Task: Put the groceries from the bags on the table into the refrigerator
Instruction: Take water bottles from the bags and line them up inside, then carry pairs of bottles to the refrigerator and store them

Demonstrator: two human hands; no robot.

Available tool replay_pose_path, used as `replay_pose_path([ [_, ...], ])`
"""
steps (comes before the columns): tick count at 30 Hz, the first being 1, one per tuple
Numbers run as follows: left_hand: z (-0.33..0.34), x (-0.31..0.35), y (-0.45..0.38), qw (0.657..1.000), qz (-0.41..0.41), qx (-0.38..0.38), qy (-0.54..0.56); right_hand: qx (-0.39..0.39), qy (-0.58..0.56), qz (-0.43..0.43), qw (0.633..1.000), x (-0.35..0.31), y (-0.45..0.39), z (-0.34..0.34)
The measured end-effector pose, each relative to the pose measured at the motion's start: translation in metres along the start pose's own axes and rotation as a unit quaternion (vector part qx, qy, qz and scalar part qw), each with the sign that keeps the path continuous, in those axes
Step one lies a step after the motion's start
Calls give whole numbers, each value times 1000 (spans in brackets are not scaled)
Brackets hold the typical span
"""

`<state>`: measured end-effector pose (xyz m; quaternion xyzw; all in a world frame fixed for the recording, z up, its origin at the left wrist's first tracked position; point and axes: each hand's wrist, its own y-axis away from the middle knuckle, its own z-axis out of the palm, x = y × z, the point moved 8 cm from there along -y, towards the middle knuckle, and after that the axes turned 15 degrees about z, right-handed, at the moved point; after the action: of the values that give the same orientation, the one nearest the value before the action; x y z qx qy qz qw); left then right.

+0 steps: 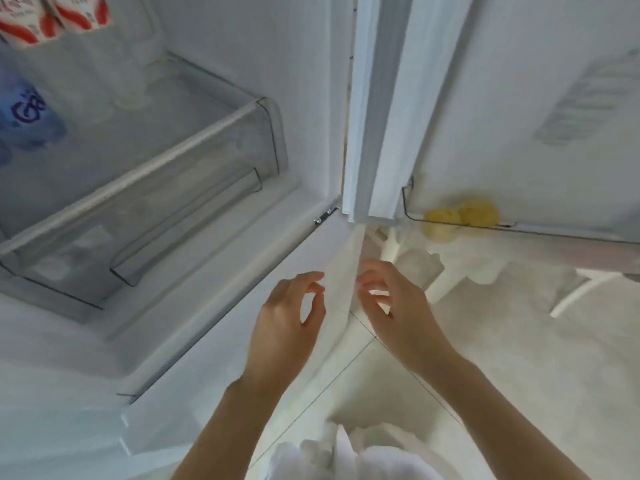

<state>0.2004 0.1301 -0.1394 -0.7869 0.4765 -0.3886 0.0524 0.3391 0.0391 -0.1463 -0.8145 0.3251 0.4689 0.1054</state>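
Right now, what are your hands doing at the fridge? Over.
Both hands empty: left hand and right hand loosely curled, near the fridge's lower front edge. Refrigerator open; two yellow items in the door shelf. Nothing in the way.

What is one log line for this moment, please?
fridge door: open | left hand: empty | right hand: empty | door shelf: yellow items

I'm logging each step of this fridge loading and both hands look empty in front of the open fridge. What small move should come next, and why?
Probably draw both hands back and turn toward the bags for another item. The left hand and right hand hang with loosely curled fingers and hold nothing, while the clear drawer looks to have room and the door shelf holds only yellow fruit.
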Motion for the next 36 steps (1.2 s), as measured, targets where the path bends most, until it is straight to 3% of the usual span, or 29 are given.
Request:
replay_pose_path([
  [12,186,132,30,960,39,-262,95,91,16,166,982,163,106,-128],
  [25,392,321,19,917,38,-343,200,181,19,280,943,340,173,-341],
  [36,493,325,-94,932,-1,-322,167,157,-1,287,945,407,55,-432],
])
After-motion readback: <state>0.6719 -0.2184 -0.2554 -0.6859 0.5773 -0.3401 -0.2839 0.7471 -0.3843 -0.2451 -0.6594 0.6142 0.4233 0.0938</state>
